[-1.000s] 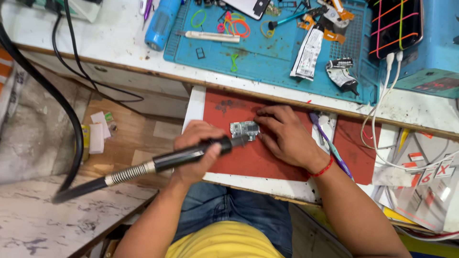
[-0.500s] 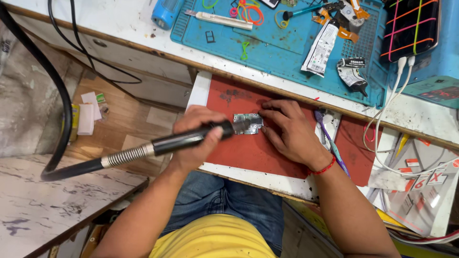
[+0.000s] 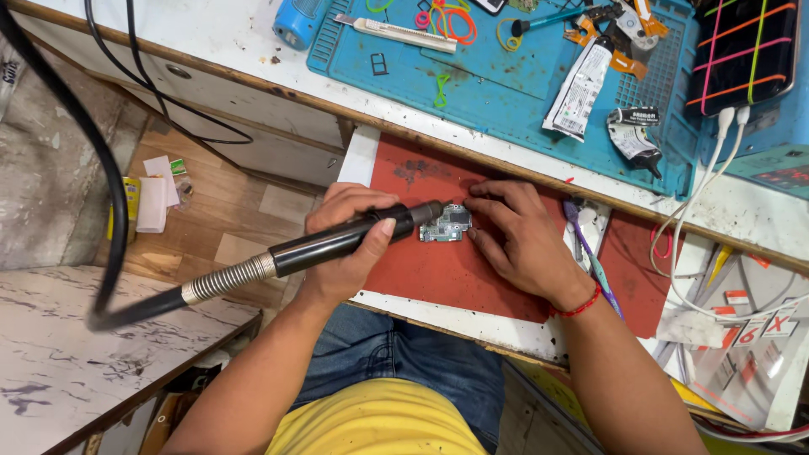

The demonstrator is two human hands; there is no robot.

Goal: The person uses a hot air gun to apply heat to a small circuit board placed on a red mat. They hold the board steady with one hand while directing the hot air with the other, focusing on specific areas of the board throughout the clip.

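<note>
A white squeeze tube [image 3: 580, 91] with dark print is lying slanted on the blue mat, and a smaller crumpled black-and-white tube [image 3: 630, 139] is lying just to its right. A dark phone screen [image 3: 743, 52], banded with pink, orange and green elastics, is sitting at the top right corner. White boxes with red marks [image 3: 746, 333] are lying at the lower right; a yellow packet [image 3: 131, 202] and a white carton [image 3: 153, 205] are lying on the floor at left.

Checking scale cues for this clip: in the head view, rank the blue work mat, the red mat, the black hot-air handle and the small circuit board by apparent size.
1. blue work mat, partly cut off
2. red mat, partly covered, so close to the first
3. black hot-air handle in the left hand
4. small circuit board, by the right hand
</note>
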